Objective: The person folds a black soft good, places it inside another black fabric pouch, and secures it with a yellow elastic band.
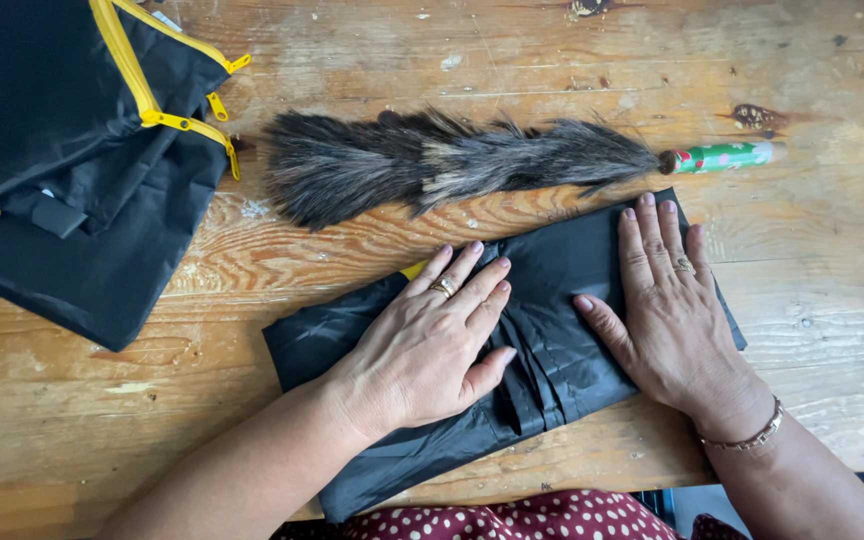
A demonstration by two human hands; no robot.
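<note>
Both hands flat, fingers spread, left hand (430, 345) and right hand (667, 315) pressing folded black fabric (552, 330); long axis runs 8 to 2 o'clock.

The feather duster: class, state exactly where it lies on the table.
In the head view the feather duster lies flat across the wooden table, just beyond the folded black fabric, right of the black bag.

The bag (62, 170) runs off the upper left edge. Both hands hide the middle of the folded cloth (552, 330), whose lower corner is cut off.
</note>
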